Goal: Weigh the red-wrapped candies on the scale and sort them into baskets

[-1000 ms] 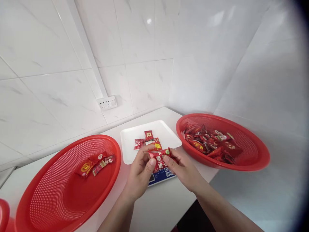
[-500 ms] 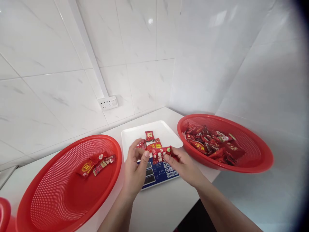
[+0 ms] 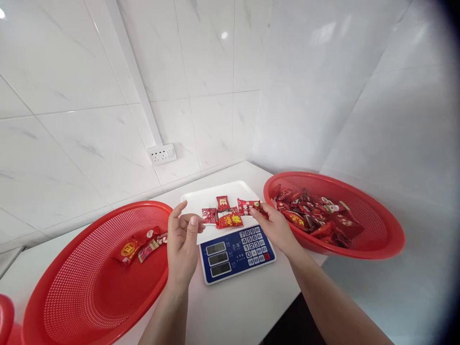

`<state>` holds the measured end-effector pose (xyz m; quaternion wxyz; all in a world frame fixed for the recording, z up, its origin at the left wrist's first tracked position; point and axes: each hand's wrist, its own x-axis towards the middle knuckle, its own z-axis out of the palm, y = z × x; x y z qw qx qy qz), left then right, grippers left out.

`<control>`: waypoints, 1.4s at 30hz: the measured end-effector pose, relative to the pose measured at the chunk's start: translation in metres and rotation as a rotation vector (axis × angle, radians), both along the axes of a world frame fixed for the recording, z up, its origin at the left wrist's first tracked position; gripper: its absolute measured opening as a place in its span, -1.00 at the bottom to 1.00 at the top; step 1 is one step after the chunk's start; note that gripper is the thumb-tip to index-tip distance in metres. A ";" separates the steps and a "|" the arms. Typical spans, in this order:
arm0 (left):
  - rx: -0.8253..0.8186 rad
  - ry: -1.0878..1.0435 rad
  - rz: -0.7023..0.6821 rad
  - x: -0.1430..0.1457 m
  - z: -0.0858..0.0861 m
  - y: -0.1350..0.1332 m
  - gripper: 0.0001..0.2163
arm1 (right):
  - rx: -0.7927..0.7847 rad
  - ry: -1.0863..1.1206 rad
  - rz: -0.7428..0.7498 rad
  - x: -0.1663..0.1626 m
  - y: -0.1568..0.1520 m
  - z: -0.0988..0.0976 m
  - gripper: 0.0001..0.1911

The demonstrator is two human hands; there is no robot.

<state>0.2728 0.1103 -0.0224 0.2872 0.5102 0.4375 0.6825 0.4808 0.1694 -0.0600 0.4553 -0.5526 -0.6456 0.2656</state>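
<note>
My right hand pinches a red candy packet and holds it over the right part of the white scale tray. Three more red packets lie on that tray. My left hand hovers left of the scale with its fingers loosely apart and nothing in them. The scale's blue keypad panel with its displays faces me.
A red mesh basket full of red packets stands on the right. Another red basket on the left holds a few packets. A wall socket sits on the tiled wall behind. The white counter ends near me.
My left hand let go of the packet and drew back to the left. My right hand carried the packet forward over the tray. The scale's keypad is now uncovered.
</note>
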 end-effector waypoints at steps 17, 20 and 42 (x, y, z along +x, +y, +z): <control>-0.006 0.007 -0.055 0.002 -0.005 0.004 -0.65 | 0.083 -0.231 0.074 -0.024 0.041 0.004 -0.54; 0.028 0.001 -0.049 0.001 -0.005 0.004 -0.65 | 0.123 -0.196 0.138 -0.023 0.046 0.000 -0.48; 0.051 0.063 0.018 -0.003 -0.003 0.007 -0.66 | -0.003 -0.197 0.180 0.027 -0.084 -0.106 -0.73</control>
